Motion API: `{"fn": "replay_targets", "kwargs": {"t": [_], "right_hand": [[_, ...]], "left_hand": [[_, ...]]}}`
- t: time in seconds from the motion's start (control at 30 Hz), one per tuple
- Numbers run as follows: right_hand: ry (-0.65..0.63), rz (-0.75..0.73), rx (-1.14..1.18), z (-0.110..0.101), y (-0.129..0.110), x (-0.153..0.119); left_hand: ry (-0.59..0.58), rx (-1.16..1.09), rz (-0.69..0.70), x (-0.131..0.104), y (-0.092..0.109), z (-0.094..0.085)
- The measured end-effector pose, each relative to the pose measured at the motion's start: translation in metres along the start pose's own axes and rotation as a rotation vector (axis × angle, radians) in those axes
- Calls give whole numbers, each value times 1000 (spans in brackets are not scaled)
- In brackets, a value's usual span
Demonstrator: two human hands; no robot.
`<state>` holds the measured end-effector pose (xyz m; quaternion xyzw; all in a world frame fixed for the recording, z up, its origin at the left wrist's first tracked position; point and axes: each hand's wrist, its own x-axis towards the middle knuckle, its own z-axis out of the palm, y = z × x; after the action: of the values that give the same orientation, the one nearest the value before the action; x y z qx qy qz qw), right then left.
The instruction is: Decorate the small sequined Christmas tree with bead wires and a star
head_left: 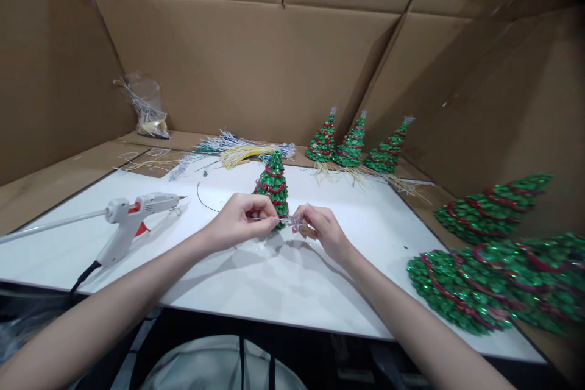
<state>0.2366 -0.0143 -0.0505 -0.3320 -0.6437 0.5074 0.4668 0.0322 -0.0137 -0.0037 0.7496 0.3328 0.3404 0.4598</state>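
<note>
Above the white board, my left hand (242, 217) pinches a thin dark wire (204, 204), whose loose end curves out to the left behind the hand. A silvery-lilac tinsel star (295, 222) is held in the fingertips of my right hand (322, 228). The wire's other end reaches the star between my two hands; whether they are joined is too small to tell. Just behind my hands stands a small green tinsel Christmas tree (273, 180) with red garland and no star at its tip. My left fingers hide part of it.
A white glue gun (121, 225) lies at the left of the white board (219, 292). Bundles of white and yellow ties (249, 152) lie at the back. Three star-topped trees (350, 143) stand back right; larger trees (493, 210) lie at the right. Cardboard walls (228, 61) enclose the space.
</note>
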Motion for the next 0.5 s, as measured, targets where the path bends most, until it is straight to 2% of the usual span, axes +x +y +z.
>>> {"fn": "replay_targets", "kwargs": {"t": [0.3,0.5], "right_hand": [[-14,-5,118,-3,-4,4],[-123,-29,124,-6,-1,4]], "left_hand": [[39,12,7,1,1,-1],[54,17,15,2,1,-2]]}}
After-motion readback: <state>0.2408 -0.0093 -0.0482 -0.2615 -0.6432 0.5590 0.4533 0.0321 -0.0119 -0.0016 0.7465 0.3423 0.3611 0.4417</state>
